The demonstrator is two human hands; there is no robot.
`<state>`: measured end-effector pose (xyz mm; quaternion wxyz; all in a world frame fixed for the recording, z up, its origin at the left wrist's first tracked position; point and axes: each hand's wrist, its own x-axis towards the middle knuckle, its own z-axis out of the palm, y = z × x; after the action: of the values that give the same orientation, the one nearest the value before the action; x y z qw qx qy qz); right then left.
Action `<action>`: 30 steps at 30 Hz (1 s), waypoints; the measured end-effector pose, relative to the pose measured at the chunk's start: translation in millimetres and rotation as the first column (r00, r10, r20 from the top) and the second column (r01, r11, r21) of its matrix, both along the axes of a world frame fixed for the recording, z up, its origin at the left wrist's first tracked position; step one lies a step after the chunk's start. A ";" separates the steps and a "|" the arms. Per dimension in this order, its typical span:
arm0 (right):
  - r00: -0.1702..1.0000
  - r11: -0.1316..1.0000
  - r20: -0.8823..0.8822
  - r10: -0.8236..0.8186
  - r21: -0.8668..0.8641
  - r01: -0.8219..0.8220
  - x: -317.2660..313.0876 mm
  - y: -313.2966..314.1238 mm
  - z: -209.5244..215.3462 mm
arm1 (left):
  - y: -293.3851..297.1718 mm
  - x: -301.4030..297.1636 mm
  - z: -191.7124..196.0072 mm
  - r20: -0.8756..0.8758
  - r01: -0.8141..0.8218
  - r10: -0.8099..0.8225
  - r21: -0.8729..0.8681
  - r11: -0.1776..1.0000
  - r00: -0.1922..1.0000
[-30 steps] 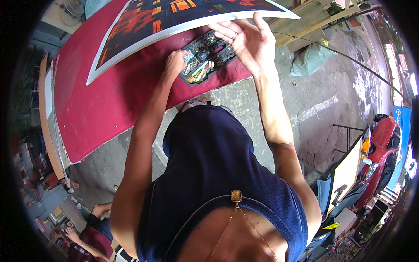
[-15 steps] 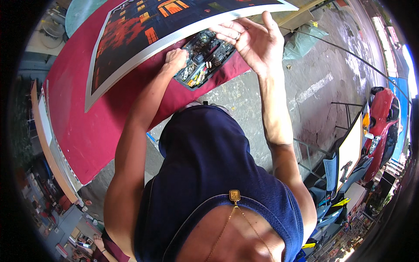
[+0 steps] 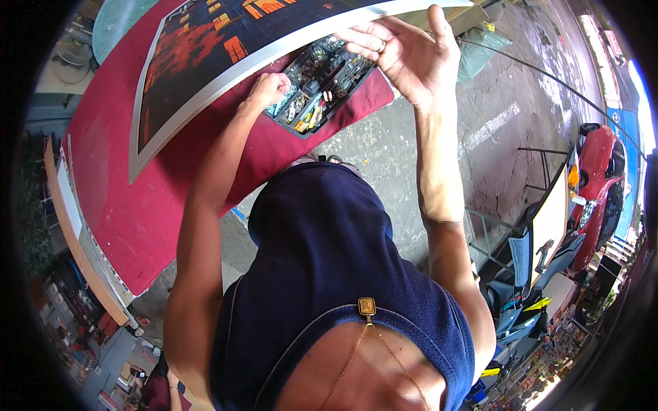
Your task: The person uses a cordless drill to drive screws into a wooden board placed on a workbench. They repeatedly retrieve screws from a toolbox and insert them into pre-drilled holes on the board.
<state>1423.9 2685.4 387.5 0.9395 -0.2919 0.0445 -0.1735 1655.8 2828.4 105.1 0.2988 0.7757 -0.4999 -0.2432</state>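
Over the red tabletop (image 3: 120,212), toward its right edge, I see the poster print (image 3: 219,58) tilted: likely light, stiff, easily dented, best held by its rim. The wide-open right hand (image 3: 412,63) seems to prop it; the left hand (image 3: 264,91) curls by the parts box (image 3: 337,105), holding what, I can't tell

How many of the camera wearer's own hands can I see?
2. The left hand is at the left side of the black parts box; the right hand is open by the near edge of the large picture. Neither is fully hidden.
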 end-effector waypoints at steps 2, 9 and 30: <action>1.000 1.000 -0.004 -0.014 -0.008 0.014 0.7 2.9 5.1 | 3.5 3.2 -5.7 -0.225 -0.076 0.069 -0.024 0.997 0.972; 1.000 0.999 -0.007 -0.018 -0.040 0.018 1.1 1.1 9.8 | 13.4 -9.7 22.0 -0.812 -0.170 0.067 -0.040 0.985 0.580; 0.999 0.999 0.016 0.044 0.025 -0.044 8.1 -3.7 16.9 | 15.0 1.1 24.8 -1.000 -0.353 0.026 0.020 0.936 0.012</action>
<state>1432.1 2681.7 404.4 0.9471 -0.2794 0.0329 -0.1545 1656.8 2843.5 129.9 0.6789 0.4086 -0.0687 -0.6061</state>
